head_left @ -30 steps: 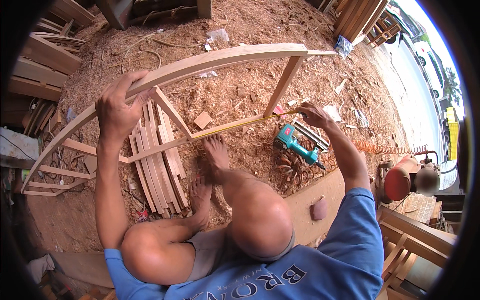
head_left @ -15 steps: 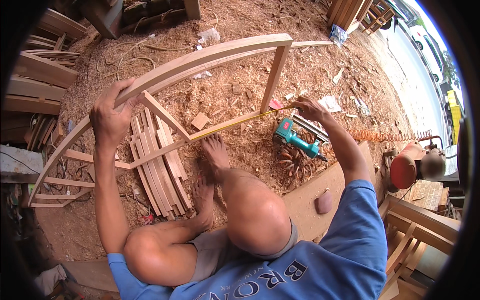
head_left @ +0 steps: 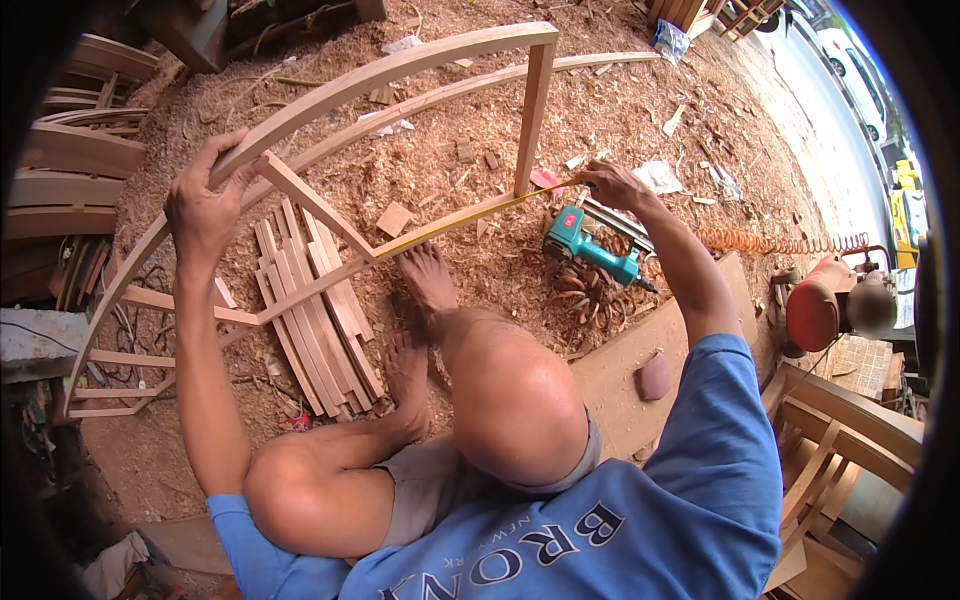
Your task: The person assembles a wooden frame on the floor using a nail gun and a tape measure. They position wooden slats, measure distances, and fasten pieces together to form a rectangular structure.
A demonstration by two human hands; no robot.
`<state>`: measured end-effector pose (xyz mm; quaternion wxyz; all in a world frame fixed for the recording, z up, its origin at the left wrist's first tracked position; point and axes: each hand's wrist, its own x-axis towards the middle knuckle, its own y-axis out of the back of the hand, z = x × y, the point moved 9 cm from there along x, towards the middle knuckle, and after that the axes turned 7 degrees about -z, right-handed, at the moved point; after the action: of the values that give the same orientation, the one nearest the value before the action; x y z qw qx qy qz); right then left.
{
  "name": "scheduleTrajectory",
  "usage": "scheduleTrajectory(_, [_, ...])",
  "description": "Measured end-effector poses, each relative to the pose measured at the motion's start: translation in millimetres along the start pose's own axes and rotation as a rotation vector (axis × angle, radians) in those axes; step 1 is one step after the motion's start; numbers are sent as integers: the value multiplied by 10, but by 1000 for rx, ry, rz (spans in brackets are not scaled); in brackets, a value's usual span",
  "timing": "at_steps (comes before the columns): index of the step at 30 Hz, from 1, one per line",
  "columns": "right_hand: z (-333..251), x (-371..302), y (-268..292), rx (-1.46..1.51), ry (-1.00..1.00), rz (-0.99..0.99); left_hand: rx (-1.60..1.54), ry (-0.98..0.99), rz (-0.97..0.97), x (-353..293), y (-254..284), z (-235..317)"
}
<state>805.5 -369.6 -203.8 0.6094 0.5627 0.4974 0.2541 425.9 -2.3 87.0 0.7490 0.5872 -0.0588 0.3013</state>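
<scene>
Left hand (head_left: 203, 205) has a wooden frame (head_left: 318, 206) gripped by its curved rail (head_left: 480, 43), over the shavings-covered floor (head_left: 600, 115); right hand (head_left: 615, 187) pinches a yellow tape measure (head_left: 460, 222) just past its end corner. Crumpled plastic bag (head_left: 671, 41) toward the floor's far right, can't tell what's inside.

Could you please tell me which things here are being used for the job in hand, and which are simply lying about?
In use:
pale, curved wooden frame, gripped by the left hand
long yellow measuring tape, stretched along it to the right hand

Lying about:
teal, pistol-shaped nail gun, idle but possibly related
long, pale wooden slats, likewise
reddish-brown rounded block
crumpled bluish plastic bag
</scene>
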Motion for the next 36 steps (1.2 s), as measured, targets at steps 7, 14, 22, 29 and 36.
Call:
scheduleTrajectory(7, [-76,-7,68,10,15,3,-45,36,-24,54,-16,-56])
scheduleTrajectory(14, [-187,-341,780,-40,196,140,-49,78,-45,113,-29,-79])
scheduleTrajectory(22, [-532,-904,2566,-103,404,501,-105,170,-173,154,-10,-125])
scheduleTrajectory(29, [-656,-831,3208,-139,438,522,-120,220,-188,138,27,-82])
scheduleTrajectory(36, [-559,-804,3274,-181,368,501,-94,206,-206,133,23,-101])
